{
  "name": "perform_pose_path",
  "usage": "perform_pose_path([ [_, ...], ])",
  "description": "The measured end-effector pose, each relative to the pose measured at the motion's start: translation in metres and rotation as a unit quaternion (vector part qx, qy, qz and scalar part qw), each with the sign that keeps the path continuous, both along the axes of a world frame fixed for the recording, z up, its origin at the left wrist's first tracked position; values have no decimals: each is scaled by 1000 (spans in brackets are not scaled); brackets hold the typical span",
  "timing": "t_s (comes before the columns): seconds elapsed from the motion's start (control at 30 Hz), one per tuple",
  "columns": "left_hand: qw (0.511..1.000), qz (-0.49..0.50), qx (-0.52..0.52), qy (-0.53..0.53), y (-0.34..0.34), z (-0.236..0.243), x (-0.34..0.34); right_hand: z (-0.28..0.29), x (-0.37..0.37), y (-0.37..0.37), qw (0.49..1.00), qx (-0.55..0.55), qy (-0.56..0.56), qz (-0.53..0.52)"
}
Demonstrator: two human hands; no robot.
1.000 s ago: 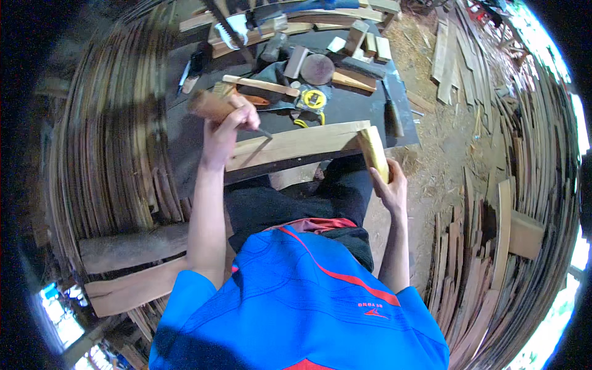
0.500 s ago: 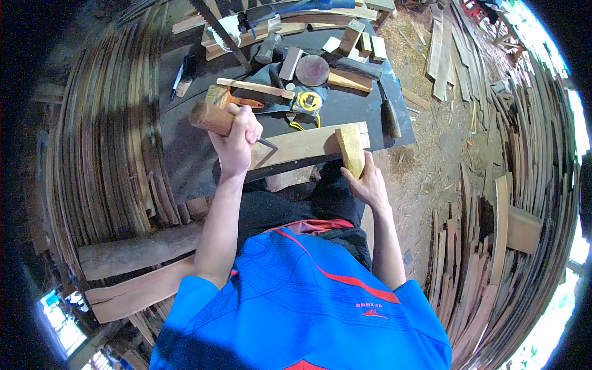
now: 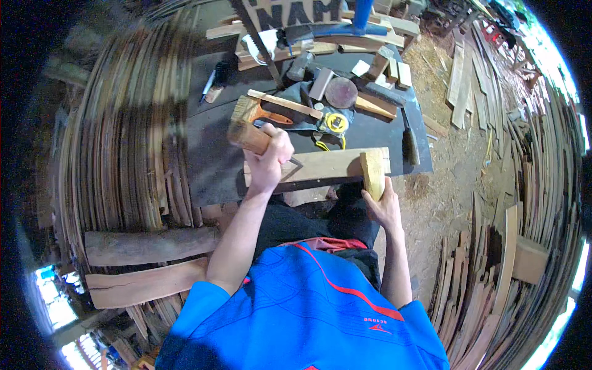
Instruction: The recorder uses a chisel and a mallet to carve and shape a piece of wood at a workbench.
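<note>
My left hand [image 3: 268, 157] is closed on a thick wooden-handled tool [image 3: 246, 135]; a thin dark metal shaft [image 3: 291, 165] reaches from below my fist over a pale board [image 3: 327, 161] lying along the mat's front edge. My right hand [image 3: 385, 206] grips a pale yellowish wooden block [image 3: 373, 169], its upper end over the board near the right end. Just beyond lie a brush [image 3: 271, 116], a wooden strip [image 3: 287, 105], a yellow tape measure [image 3: 336, 123] and a dark round block [image 3: 341, 92] on the dark work surface [image 3: 209, 157]. Whether the shaft touches the board I cannot tell.
A saw blade [image 3: 259, 46], wood blocks [image 3: 381, 61] and a long-handled tool [image 3: 412, 145] are on the surface. Stacked planks stand left [image 3: 123, 154] and right [image 3: 524, 172]. Loose boards [image 3: 459, 74] and shavings lie on the floor.
The view has shifted, so the table appears lower and further right. My left fist moved slightly right along the board. The yellow block in my right hand moved left onto the board and stands steeper.
</note>
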State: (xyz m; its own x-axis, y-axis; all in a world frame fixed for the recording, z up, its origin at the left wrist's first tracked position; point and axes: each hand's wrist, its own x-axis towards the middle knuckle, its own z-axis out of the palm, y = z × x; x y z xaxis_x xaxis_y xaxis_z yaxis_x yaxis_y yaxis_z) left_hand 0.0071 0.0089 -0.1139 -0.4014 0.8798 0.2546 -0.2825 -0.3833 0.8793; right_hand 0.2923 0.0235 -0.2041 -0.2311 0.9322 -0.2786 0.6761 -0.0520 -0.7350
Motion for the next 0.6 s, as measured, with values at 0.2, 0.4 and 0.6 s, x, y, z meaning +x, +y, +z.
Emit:
perform_pose_path([
  [0.2,991,-88,20,-99,-9,-33,2,-11,8,-1,996,39,72,24],
  [0.4,998,9,-61,-25,-2,-24,19,-5,15,-9,991,78,100,39],
  [0.6,998,-13,-40,-51,0,-10,8,-11,10,-2,991,68,103,41],
])
